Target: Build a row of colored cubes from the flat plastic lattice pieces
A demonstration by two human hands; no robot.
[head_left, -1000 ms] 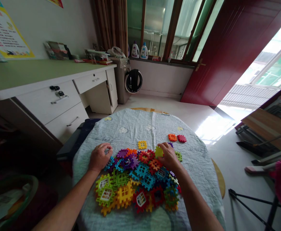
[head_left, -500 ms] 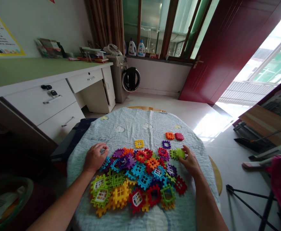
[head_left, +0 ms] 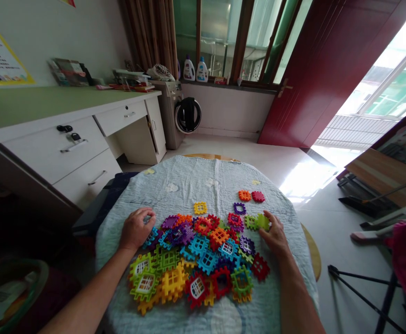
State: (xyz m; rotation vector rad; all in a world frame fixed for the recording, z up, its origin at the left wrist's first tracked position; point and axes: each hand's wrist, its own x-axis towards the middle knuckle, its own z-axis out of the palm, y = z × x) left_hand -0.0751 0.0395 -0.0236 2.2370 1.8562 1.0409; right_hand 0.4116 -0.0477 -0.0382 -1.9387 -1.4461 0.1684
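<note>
Because the right hand (head_left: 275,237) has its grip clamped on the lime piece (head_left: 263,222) against the green frame (head_left: 251,222), right on the tabletop (head_left: 189,185), a sideways push could skew both. The left hand (head_left: 132,230), fingertips curled, contents unclear, could nudge the pile (head_left: 186,233) if it slid right. Earlier, the lime piece was at the pile's far edge.

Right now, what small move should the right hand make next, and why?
I'd probably ease the right hand back from the lime tile: its fingers are at that tile's edge, and the tile looks flat on the cloth, close beside the green tile, so it seems to need no support.
</note>
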